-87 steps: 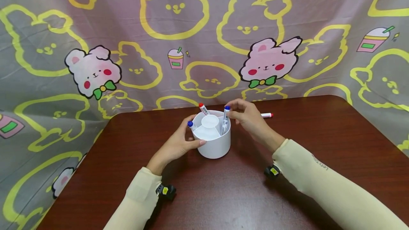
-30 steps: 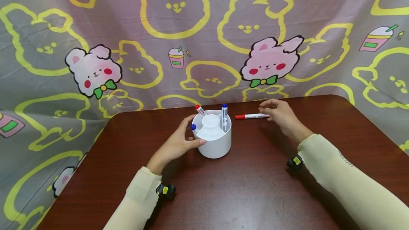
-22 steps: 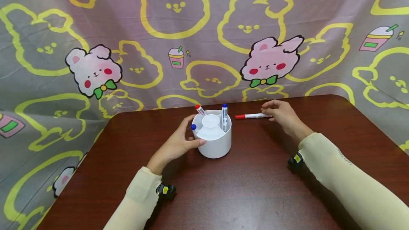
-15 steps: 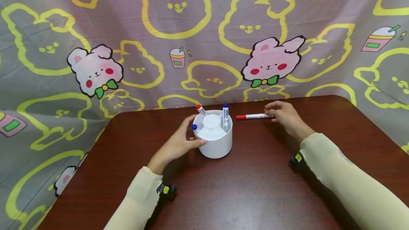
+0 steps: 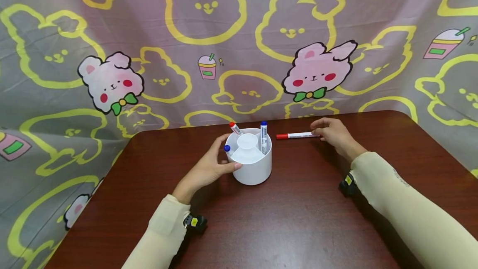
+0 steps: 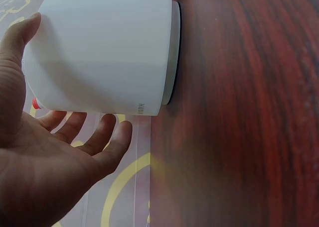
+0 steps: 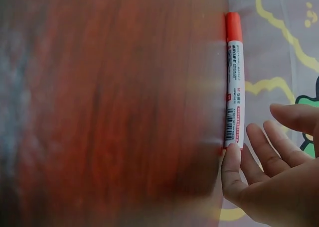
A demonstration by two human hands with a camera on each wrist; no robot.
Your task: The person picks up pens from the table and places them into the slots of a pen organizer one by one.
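In the head view my left hand (image 5: 209, 169) grips the white round pen holder (image 5: 252, 173) from its left, thumb at the near rim and fingers round the far side. Divided compartments hold a blue-capped marker (image 5: 264, 138) standing at the right, a red-ended marker (image 5: 235, 128) leaning at the back, and a blue-ended marker (image 5: 227, 148) at the left. My right hand (image 5: 336, 136) is at the plain end of a red-capped whiteboard marker (image 5: 298, 135) lying on the table. In the right wrist view, loosely bent fingers (image 7: 232, 167) overlap that marker's end.
The brown wooden table (image 5: 298, 219) has a rounded far right corner. A patterned curtain (image 5: 239, 53) with cartoon rabbits hangs right behind its far edge. Each wrist carries a small black camera.
My right hand has left the blue-capped marker in the holder and moved right to the red-capped marker, then slid slightly further right. My left hand keeps its grip on the pen holder.
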